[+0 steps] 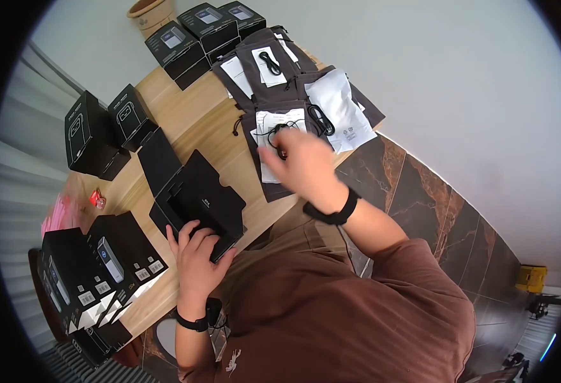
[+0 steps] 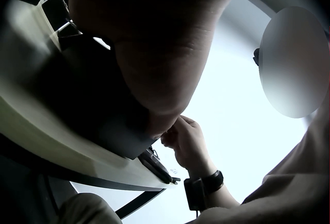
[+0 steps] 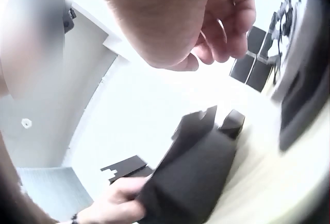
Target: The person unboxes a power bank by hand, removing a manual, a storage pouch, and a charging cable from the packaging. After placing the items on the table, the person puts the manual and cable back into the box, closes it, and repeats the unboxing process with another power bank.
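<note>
A black cardboard box (image 1: 194, 201) stands with its lid flaps spread on the table's near side. My left hand (image 1: 201, 258) holds its near end, fingers over the edge and thumb at the side; the right wrist view shows this hand (image 3: 121, 201) against the box (image 3: 191, 177) too. Over the grey drawstring pouches, my right hand (image 1: 306, 163) hovers with loosely bent fingers, blurred. A white paper sheet (image 1: 268, 172) and a coiled black cable (image 1: 280, 129) lie just beneath it. In the right wrist view no thing shows between the right fingers (image 3: 221, 44).
More pouches (image 1: 264, 64) with papers and cables lie at the back, beside a white plastic bag (image 1: 344, 112). Closed black boxes stand at the back (image 1: 178, 54), far left (image 1: 89, 137) and near left (image 1: 111, 255). A small red packet (image 1: 97, 199) lies near pink wrapping (image 1: 63, 214).
</note>
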